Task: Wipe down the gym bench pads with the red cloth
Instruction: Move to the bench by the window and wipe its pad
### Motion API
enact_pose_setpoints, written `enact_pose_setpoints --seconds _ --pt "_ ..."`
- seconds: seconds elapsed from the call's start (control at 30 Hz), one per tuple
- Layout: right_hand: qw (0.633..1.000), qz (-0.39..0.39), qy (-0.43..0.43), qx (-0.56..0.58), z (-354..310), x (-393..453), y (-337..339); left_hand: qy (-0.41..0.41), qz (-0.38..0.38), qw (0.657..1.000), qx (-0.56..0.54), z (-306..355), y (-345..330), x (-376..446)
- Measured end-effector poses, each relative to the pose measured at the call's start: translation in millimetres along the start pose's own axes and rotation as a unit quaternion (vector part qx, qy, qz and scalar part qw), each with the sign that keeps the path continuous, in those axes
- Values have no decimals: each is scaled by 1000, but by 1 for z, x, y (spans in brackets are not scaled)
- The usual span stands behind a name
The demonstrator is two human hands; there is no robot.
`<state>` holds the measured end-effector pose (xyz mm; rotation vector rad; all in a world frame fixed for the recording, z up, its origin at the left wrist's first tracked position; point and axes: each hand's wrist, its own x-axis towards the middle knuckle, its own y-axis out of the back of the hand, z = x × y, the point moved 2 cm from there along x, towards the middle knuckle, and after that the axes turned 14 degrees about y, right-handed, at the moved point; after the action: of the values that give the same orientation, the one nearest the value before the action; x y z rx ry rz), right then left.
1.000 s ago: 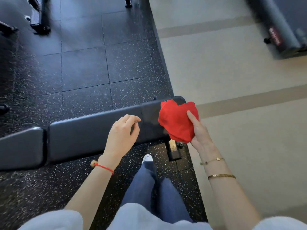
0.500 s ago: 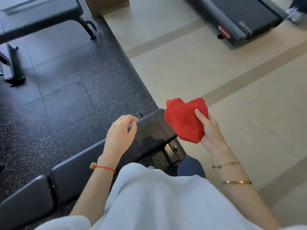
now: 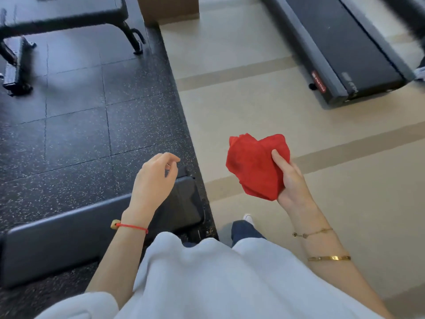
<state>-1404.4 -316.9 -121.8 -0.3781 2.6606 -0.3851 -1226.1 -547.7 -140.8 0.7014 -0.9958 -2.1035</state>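
Holding the crumpled red cloth (image 3: 254,165), the right hand (image 3: 292,180) has its thumb pressed on top and its fingers curled underneath; the cloth is in the air above the beige smooth floor (image 3: 345,203), apart from the bench. The left hand (image 3: 154,178) hovers over the end of the long black padded gym bench pad (image 3: 69,236), fingers loosely curled, holding nothing. One red string bracelet (image 3: 132,225) is on the left wrist, two thin gold bracelets (image 3: 328,258) on the right. One second black bench (image 3: 69,12) stands on the black speckled rubber floor (image 3: 80,134), and one black treadmill (image 3: 345,47) on the beige floor.
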Motion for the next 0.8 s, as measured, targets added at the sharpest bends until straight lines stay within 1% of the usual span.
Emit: enact_pose_setpoints --seconds 0.07,0.2,0.4,0.6,0.67,0.8 --pt "1000 -17 -1 -10 -25 27 18 29 11 999 -9 32 -20 0" --pt "999 -37 -11 -27 -62 70 47 76 2 997 -27 85 -54 4" --pt "998 -54 -33 -24 -83 134 55 106 9 994 -27 124 -77 26" --pt "991 -115 -56 -36 -86 213 16 155 69 985 -44 137 -80 79" --pt "987 -139 -61 -44 -86 243 -7 168 83 981 -43 138 -79 107" --pt "981 -168 -76 -57 -87 311 -67 197 89 975 -56 136 -72 176"
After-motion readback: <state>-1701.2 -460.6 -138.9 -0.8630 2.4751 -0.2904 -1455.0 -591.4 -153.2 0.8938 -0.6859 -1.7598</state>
